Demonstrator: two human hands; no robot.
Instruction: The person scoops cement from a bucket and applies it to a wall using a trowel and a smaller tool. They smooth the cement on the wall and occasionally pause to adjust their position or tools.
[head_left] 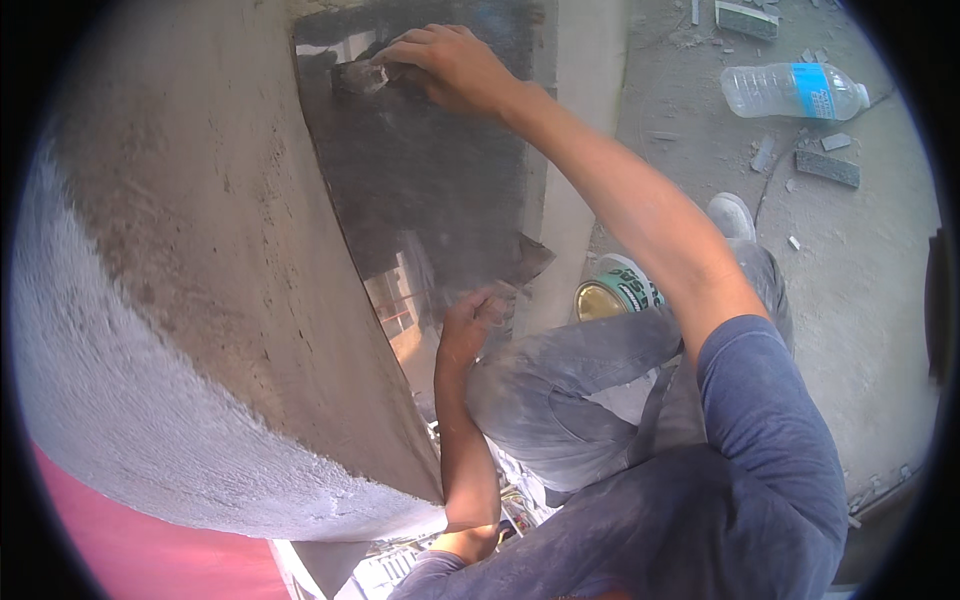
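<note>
My right hand (452, 62) reaches to the far end of a dark, shiny slab (420, 170). Its fingers are closed around a small dark flat piece (358, 78), which rests against the slab; its exact kind is unclear. Close to my knee, my left hand (474, 318) is at the slab's near part with its fingers pinched together. A thin brownish piece with a pointed corner (532, 260) sticks out just beyond those fingers and seems held by them. Haze or dust blurs the area between the hands, and the slab mirrors bright shapes.
A rough plastered wall (250, 300) curves along the left. Right of my knee stands a round can (610, 292) with a green label. On the dusty floor lie a plastic bottle (790, 92) with a blue label and broken stone strips (828, 168). My shoe (732, 216) is beside them.
</note>
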